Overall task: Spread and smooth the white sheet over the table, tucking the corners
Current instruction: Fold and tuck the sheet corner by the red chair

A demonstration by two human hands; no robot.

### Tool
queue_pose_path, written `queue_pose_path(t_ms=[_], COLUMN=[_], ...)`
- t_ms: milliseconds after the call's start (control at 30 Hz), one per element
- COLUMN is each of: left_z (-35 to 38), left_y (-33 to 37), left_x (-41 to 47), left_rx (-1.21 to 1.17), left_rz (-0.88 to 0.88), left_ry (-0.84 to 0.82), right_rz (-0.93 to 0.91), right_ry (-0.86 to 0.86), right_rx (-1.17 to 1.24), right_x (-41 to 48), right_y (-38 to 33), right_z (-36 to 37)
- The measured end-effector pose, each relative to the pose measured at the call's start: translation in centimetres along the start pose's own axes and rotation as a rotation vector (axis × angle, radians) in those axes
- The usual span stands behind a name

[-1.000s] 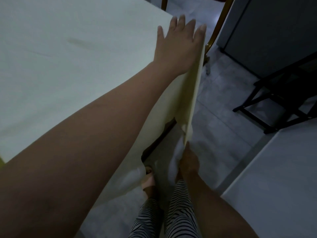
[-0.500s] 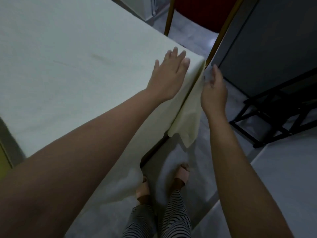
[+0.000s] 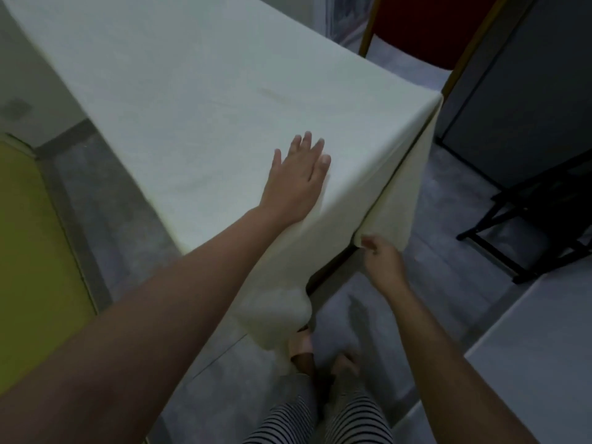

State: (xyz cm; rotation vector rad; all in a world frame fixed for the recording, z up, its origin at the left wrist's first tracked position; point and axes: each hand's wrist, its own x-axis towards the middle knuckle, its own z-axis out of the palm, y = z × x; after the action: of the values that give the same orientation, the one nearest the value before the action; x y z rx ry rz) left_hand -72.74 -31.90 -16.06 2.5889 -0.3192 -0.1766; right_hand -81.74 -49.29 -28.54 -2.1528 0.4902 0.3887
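Note:
The white sheet [image 3: 208, 100] covers the whole table top and hangs over its near edge and right corner. My left hand [image 3: 296, 181] lies flat on the sheet near the table's near edge, fingers spread. My right hand [image 3: 381, 257] is lower, beside the table's corner, with its fingers pinching the bottom edge of the hanging corner flap [image 3: 400, 200]. A dark strip of table frame [image 3: 333, 267] shows under the lifted cloth. A longer fold of sheet [image 3: 278, 315] droops toward my feet.
A red chair with gold legs [image 3: 426, 30] stands beyond the far right corner. A dark cabinet [image 3: 528, 91] and a black folding rack [image 3: 544, 219] stand on the right. A yellow-green surface [image 3: 28, 235] is at left, and another pale table [image 3: 528, 363] at lower right.
My left hand slid back from the far right corner toward the near edge. My right hand dropped from the corner's top to the flap's lower edge and pinched it. The view pulled back.

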Motion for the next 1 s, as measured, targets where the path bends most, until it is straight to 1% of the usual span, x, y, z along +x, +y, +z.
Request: queue_pose_path(t_ms=[133,200,300,367,500,600,667,733,800,867,933,1000], left_z=[-1.8,-2.9,-4.2,-4.3,-2.8,-2.0,-2.1,-2.2,-2.1,-1.9,-1.7,-1.6], left_y=[-3.6,-5.3,-7.3,-8.5,-10.2,-11.0,-11.3,-11.4,-11.3,-11.3,-11.4,-11.5], left_x=[-4.2,-6.0,-7.6,-8.3,-9.5,-9.7,-9.6,-9.7,-9.6,-9.6,-9.7,-9.7], left_rx=[0.035,0.037,0.062,0.064,0.032,0.056,0.024,0.015,0.032,0.067,0.097,0.112], left_rz=[-0.046,-0.076,-0.076,-0.077,-0.066,-0.011,0.001,0.016,0.023,0.023,0.029,0.036], left_ry=[0.02,0.037,0.034,0.013,0.004,0.044,0.042,0.038,0.045,0.061,0.073,0.075], right_rz=[-0.123,-0.206,-0.255,-0.29,-0.337,-0.306,-0.319,-0.357,-0.41,-0.418,-0.315,-0.177], right_ry=[-0.213,-0.233,-0.219,-0.148,0.177,0.309,0.303,0.247,0.226,0.258,0.314,0.373], right_rx=[0.168,0.185,0.196,0.164,0.035,0.106,0.17,0.172,0.132,0.064,0.029,0.097], right_x=[-8.1,-11.9,-16.1,-17.5,-18.1,-17.6,-17.3,-17.5,-17.6,-17.4,-17.3,-17.5], right_y=[-2.6,-4.0,-6.5,-7.8,-10.3,-11.5,-11.4,-11.0,-10.3,-9.7,-9.6,-10.0], right_z=[5.4,7.9,10.6,12.0,14.5,15.5,15.3,14.7,14.0,13.5,13.6,14.6])
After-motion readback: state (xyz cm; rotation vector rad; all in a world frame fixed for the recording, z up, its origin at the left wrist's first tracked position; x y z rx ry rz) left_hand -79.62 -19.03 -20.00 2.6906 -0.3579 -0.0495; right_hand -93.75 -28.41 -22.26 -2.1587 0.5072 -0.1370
